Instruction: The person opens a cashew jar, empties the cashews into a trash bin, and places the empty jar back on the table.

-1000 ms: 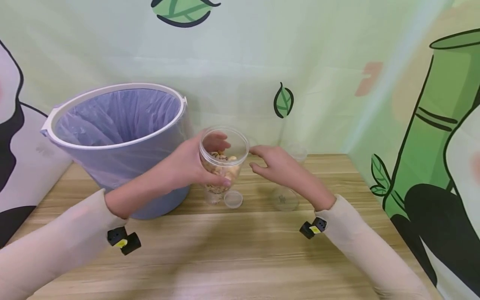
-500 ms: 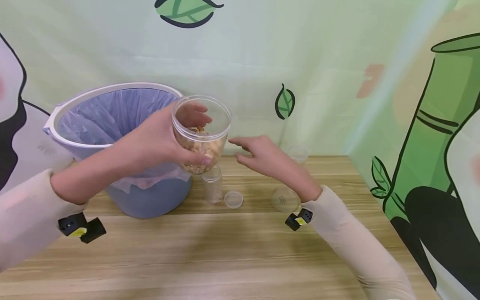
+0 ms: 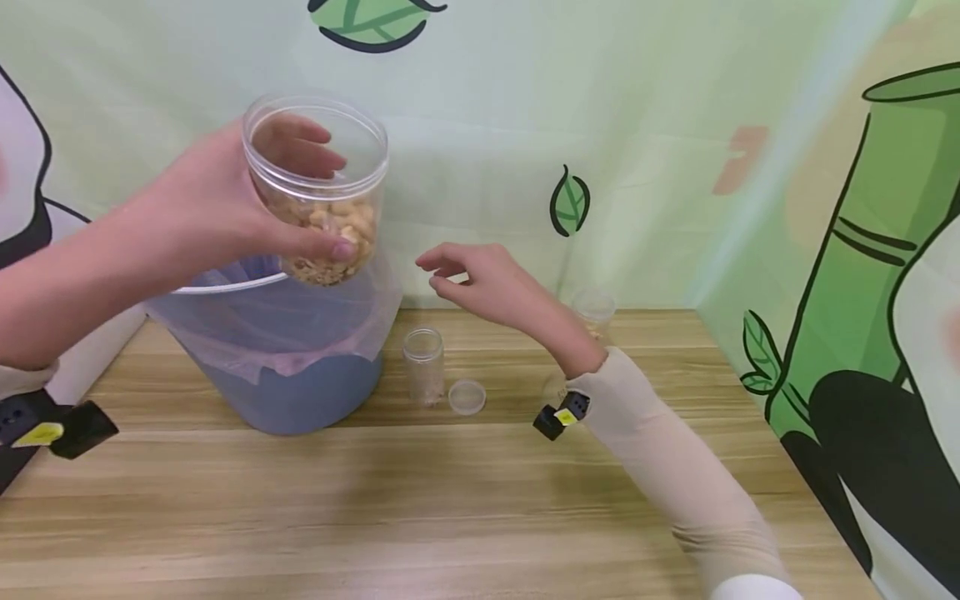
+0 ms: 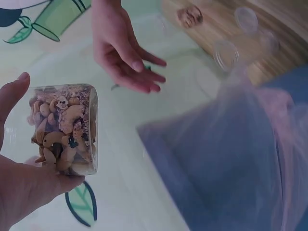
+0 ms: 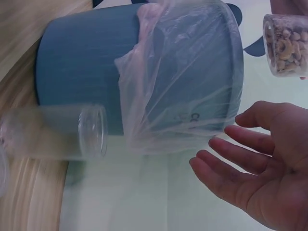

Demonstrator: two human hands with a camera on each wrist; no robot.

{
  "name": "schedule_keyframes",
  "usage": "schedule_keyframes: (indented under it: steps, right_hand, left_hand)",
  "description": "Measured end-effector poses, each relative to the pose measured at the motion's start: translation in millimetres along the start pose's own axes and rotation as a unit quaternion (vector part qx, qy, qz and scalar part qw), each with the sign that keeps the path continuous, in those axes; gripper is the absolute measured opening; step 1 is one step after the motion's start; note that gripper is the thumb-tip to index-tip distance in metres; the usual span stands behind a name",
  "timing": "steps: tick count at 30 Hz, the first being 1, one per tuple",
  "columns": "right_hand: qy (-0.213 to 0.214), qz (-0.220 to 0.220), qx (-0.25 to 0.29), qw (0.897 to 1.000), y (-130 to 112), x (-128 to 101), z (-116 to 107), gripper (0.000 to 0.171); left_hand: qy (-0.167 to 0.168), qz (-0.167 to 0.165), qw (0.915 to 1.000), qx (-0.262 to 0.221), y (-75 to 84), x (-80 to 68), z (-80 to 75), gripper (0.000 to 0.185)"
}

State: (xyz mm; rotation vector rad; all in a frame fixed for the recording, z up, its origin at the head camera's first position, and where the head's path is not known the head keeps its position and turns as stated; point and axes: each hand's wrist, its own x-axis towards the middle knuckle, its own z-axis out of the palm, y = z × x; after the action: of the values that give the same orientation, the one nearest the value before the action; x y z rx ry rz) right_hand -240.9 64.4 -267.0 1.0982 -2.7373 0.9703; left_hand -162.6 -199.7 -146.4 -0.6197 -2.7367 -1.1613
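My left hand [image 3: 213, 196] grips a clear plastic jar [image 3: 352, 225] around its side, thumb in front and fingers behind. The jar is lidless, held upright in the air over the bin's right part, with nuts in its lower half. Cashews show among the nuts [image 4: 65, 132] in the left wrist view. My right hand [image 3: 487, 283] hovers over the back of the table, right of the bin, fingers relaxed and holding nothing. Below it on the table stand a small clear jar [image 3: 424, 367], open at the top, and a small round lid [image 3: 467, 397].
A blue waste bin [image 3: 307, 396] lined with a thin bag [image 3: 315, 321] stands at the back left. Behind my right forearm is another clear container [image 3: 595, 304]; a larger clear lid [image 3: 553, 388] is mostly hidden by that wrist. A printed cloth [image 3: 480, 108] hangs behind the table.
My left hand has lifted the jar of nuts up and to the left, from above the small jar to over the bin. My right hand has moved left and slightly up.
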Motion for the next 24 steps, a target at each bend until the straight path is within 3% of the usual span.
schedule_keyframes:
  steps: [5, 9, 13, 18, 21, 24]
  right_hand:
    - [0.008, 0.03, 0.117, 0.993, -5, 13, 6, 0.024]
    - [0.008, 0.069, 0.245, 0.967, -10, 24, 14, 0.026]
    - [0.01, 0.105, 0.336, 0.936, -19, 38, 22, 0.035]
    - [0.006, 0.142, 0.39, 0.91, -32, 56, 30, 0.043]
    - [-0.01, 0.163, 0.39, 0.906, -37, 62, 32, 0.047]
    - [-0.019, 0.177, 0.376, 0.909, -42, 66, 33, 0.049]
  left_hand:
    - [0.021, -0.014, 0.9994, 0.022, -9.8, 3.8, -18.0, 0.097]
    - [0.035, -0.032, 0.9981, 0.039, -16.9, 4.5, -28.1, 0.099]
    - [0.045, -0.045, 0.9953, 0.073, -24.7, 5.4, -33.3, 0.101]
    - [0.053, -0.049, 0.9916, 0.108, -36.0, 6.9, -38.3, 0.105]
    - [0.056, -0.049, 0.9899, 0.121, -42.2, 8.4, -38.7, 0.105]
    - [0.052, -0.048, 0.9886, 0.132, -45.7, 10.0, -38.8, 0.107]
